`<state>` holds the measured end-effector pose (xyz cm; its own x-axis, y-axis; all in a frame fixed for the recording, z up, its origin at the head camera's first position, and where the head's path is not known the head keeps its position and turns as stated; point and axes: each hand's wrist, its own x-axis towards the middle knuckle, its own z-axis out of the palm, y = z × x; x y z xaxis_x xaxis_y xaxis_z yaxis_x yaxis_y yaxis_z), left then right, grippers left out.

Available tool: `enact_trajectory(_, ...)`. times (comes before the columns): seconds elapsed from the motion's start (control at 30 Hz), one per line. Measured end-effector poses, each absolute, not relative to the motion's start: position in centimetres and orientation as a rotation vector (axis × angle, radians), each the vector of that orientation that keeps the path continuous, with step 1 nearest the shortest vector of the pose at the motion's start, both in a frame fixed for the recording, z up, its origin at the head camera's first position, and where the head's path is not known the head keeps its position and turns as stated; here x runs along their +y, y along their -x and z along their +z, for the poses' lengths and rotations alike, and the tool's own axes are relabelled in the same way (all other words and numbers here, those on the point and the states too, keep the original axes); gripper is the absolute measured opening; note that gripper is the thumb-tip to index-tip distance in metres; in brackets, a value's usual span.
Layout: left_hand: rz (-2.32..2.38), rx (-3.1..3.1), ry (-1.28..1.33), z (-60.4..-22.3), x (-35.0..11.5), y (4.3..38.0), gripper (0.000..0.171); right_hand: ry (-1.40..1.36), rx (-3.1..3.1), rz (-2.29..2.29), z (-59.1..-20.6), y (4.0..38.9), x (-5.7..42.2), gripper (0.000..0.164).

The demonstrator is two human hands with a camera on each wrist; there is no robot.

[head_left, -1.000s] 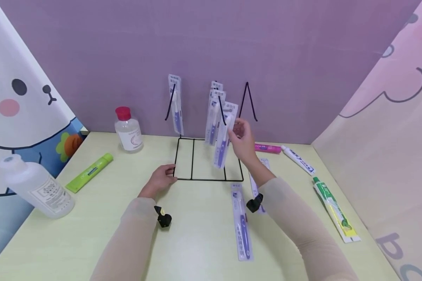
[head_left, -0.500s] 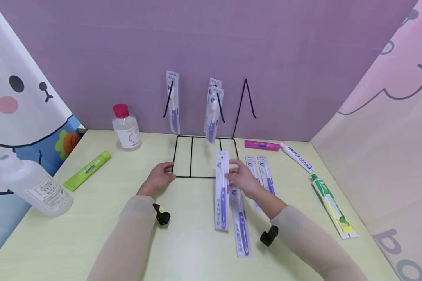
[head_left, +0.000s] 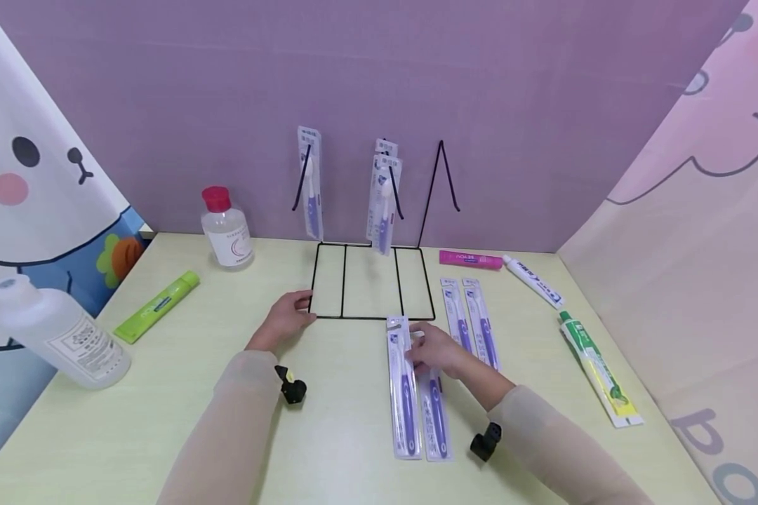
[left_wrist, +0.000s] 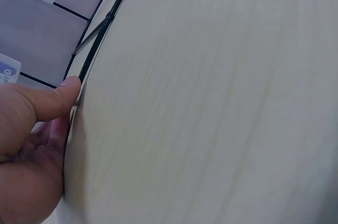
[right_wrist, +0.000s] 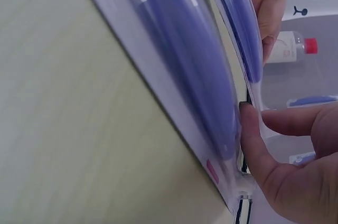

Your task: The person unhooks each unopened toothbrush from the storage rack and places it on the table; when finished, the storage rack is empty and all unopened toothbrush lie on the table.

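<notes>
My left hand [head_left: 284, 321] holds the front left corner of a black wire display rack [head_left: 366, 318]; the left wrist view shows the thumb [left_wrist: 68, 89] against the wire. My right hand [head_left: 439, 348] pinches the edge of a packaged purple toothbrush [head_left: 404, 403] between thumb and finger, in front of the rack, low over the table. Beside it a second packaged toothbrush [head_left: 438, 424] lies partly under that hand. One packaged toothbrush [head_left: 312, 186] hangs on the rack's left hook, and two hang on the middle hook, the front one [head_left: 385, 210] covering the other.
Two more packaged toothbrushes lie right of the rack, one [head_left: 482, 326] outermost. Pink [head_left: 470, 260], white [head_left: 533, 283] and green-yellow [head_left: 600, 372] toothpaste tubes lie farther right. At left are a green tube [head_left: 158, 306], a red-capped bottle [head_left: 227, 238] and a white bottle [head_left: 63, 333].
My right hand has brought a packaged toothbrush from the middle hook down toward me, beside the one on the table. My left hand stays at the rack's corner.
</notes>
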<state>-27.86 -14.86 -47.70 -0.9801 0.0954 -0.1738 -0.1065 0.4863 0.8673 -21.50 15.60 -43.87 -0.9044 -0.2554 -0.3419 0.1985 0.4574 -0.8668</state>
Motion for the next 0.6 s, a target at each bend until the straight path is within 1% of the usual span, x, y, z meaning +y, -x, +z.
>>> enact_trajectory(0.43, 1.481, 2.529, 0.043, -47.7, -14.7, 27.8, 0.056, 0.127, 2.568, -0.883, -43.1, 21.6, 15.4, 0.06)
enact_trajectory(0.6, 1.497, 2.516, 0.051, -47.6, -14.7, 27.7, 0.056, 0.121, 2.501, -0.94, -41.8, 22.0, 15.5, 0.06)
